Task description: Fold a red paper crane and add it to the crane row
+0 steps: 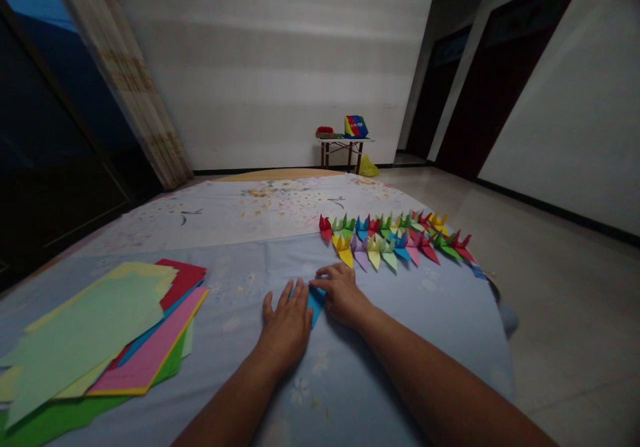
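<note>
A small blue folded paper (315, 300) lies on the pale blue cloth (240, 280) in front of me, mostly hidden between my hands. My left hand (287, 325) lies flat on its left part with fingers stretched out. My right hand (341, 292) presses down on its right part with fingers curled. Just beyond my right hand sit two rows of several folded paper cranes (395, 237) in red, green, blue, yellow, purple and pink.
A loose stack of coloured paper sheets (100, 334) lies at the left. The cloth's right edge (500, 300) drops to a tiled floor. A small table (345, 147) with a colourful box stands by the far wall, a curtain (130, 94) at the left.
</note>
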Tool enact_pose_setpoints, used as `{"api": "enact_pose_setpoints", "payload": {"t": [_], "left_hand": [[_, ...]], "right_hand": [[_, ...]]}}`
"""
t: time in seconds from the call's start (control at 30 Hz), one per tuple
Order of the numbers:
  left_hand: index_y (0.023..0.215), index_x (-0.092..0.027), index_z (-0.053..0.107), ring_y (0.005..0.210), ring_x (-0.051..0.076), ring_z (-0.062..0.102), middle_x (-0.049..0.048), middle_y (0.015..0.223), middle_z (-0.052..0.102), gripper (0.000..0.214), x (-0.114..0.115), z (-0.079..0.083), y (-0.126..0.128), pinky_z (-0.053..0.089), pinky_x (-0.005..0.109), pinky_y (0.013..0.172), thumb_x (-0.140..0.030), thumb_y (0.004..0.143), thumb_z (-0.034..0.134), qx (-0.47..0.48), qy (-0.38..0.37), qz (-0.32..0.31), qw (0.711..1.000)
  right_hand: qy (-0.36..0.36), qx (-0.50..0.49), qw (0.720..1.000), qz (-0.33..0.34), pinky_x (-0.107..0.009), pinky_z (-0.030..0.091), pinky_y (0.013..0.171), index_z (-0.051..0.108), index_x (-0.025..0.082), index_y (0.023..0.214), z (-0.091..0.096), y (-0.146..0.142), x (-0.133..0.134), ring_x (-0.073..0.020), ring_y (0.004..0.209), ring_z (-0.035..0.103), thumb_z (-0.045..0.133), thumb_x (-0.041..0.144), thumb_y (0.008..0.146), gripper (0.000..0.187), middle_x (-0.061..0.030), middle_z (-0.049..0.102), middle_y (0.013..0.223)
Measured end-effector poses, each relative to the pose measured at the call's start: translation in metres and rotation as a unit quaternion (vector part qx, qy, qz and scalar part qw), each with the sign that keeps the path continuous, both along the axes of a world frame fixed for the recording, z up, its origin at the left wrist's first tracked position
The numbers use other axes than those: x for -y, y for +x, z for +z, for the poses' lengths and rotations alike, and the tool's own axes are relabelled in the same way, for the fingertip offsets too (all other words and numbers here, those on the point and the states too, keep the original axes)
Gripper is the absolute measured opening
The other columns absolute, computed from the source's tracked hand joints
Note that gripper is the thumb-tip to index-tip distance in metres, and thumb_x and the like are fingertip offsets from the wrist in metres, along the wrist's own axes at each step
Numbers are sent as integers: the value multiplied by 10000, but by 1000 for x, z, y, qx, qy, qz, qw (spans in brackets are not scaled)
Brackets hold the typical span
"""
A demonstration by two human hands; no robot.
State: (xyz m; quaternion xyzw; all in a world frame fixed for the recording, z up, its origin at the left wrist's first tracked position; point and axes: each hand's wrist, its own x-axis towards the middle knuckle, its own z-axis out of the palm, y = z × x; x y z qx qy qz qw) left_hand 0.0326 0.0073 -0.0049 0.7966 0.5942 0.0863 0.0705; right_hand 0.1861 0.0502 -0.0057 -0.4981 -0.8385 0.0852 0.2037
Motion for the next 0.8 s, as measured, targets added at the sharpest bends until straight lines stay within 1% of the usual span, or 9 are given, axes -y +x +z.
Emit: {"api": "enact_pose_setpoints", "payload": {"t": [0.07,0.17,0.3,0.43,0.57,0.63,0.73,0.77,0.8], "left_hand": [[1341,-154,383,1328,292,243,127,1435,314,483,1,0,1,56,594,1023,-227,870,310,0,3,3,1000],[1336,-153,392,1323,298,251,119,1434,319,482,0,-2,1,37,610,1019,-237,868,313,-5,12,6,1000],[1350,-167,368,1332,283,232,97,1440,314,486,0,-5,1,19,611,1025,-267,881,289,-19,13,11,1000],[1362,-182,343,1343,256,207,68,1449,300,489,1,-2,1,33,602,1037,-295,897,244,-41,9,17,999],[1359,-187,347,1347,255,198,57,1452,296,489,1,-1,1,49,603,1039,-302,896,241,-54,5,14,998],[1354,-191,358,1346,261,200,55,1451,299,486,0,-2,1,47,610,1036,-305,894,248,-52,9,13,999],[1347,-188,369,1343,265,206,57,1450,301,483,-2,-5,0,48,619,1030,-303,891,257,-46,19,11,999],[1345,-185,372,1343,266,206,57,1450,301,483,-2,-6,0,48,622,1029,-303,891,259,-44,23,11,999],[1344,-181,373,1343,267,206,58,1449,303,483,-2,-7,0,47,625,1027,-302,891,260,-44,26,12,999]], "right_hand": [[1,24,1000,12,-410,254,844,584,351,1136,2,-2,2,-254,1072,366,545,201,789,380,-48,536,1188],[4,62,998,14,-429,246,846,573,341,1150,6,-5,5,-275,1086,361,524,263,827,336,-68,542,1176],[8,124,992,21,-434,236,856,555,310,1170,14,-4,9,-279,1107,353,444,250,878,318,-85,549,1158],[9,178,983,52,-446,216,881,560,302,1156,19,10,13,-280,1151,318,432,231,884,309,-77,513,1216],[6,185,981,63,-455,214,878,567,304,1156,21,31,18,-289,1173,304,469,214,865,320,-64,508,1237],[-1,184,981,64,-453,213,880,606,297,1108,24,39,19,-287,1180,302,486,204,853,296,-56,514,1235],[1,160,986,47,-434,223,875,677,271,972,28,38,14,-268,1170,321,479,161,838,263,-38,534,1221],[6,142,989,35,-425,232,867,678,267,972,28,35,11,-259,1154,335,476,147,830,274,-35,548,1205],[10,119,993,23,-419,240,861,663,274,1016,27,30,8,-252,1133,351,480,138,818,301,-33,563,1186]]}}
